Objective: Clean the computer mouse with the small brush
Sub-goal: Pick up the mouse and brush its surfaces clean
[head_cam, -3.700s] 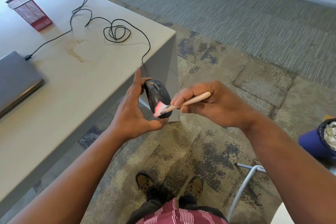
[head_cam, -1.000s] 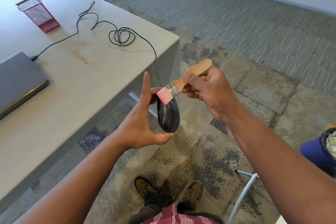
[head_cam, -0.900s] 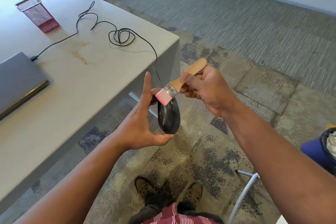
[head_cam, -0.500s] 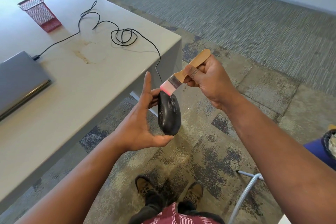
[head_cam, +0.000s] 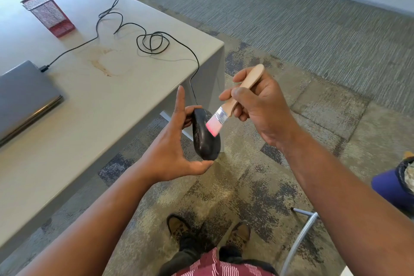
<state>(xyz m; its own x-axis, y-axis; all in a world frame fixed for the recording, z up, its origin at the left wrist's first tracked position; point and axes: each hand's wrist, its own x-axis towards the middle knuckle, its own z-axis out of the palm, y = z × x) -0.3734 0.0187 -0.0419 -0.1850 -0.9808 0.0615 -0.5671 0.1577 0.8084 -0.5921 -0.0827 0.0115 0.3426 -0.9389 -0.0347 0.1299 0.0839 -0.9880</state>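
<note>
The light around me is bright, soft and even, like daylight. My desk (head_cam: 94, 101) shines pale at its far left corner, and the cable (head_cam: 147, 40) casts only a faint shadow. The pink bristles of my brush (head_cam: 214, 125) look blown out, nearly glowing. My forearms bulge wide at the near edge. The far right carpet (head_cam: 313, 18) smears slightly.

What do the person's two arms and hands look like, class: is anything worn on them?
Both forearms are bare up to the frame's edge: no sleeves, gloves or watch show. The left hand shows no ring or band. The right hand shows none here either, though its fingers are partly hidden. No markings are visible on either arm.
</note>
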